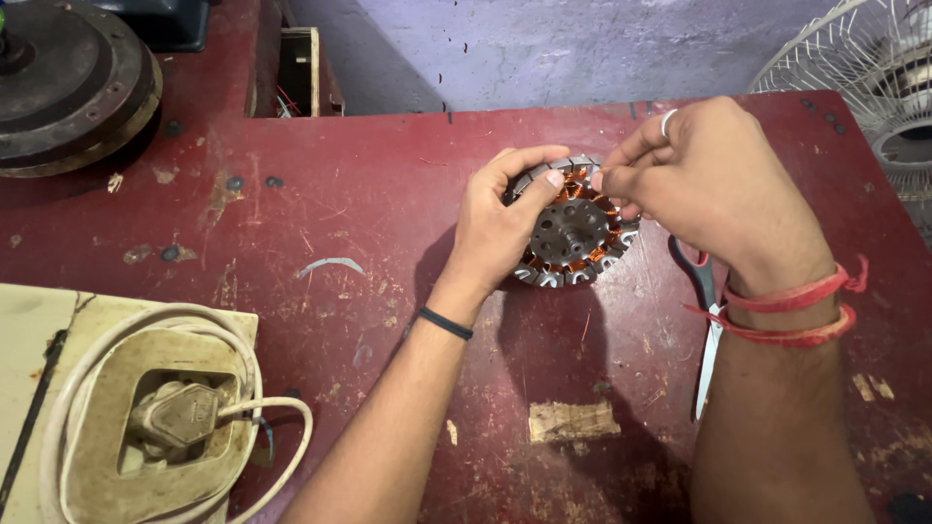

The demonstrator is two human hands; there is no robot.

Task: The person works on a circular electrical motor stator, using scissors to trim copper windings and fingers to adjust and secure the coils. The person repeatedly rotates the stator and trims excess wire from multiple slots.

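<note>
A round metal fan stator (573, 236) with copper windings lies on the worn red table (369, 223). My left hand (500, 223) grips its left rim, thumb pressed over the top edge. My right hand (704, 184), wearing a ring and red threads on the wrist, pinches something thin at the stator's upper edge; what it pinches is too small to make out. Scissors (706, 330) lie on the table under my right wrist, blades pointing toward me.
A dirty cream device wrapped in a white cord with a plug (180, 412) sits at the lower left. A dark round motor housing (73, 82) rests at the back left. A white fan guard (874, 68) stands at the right edge.
</note>
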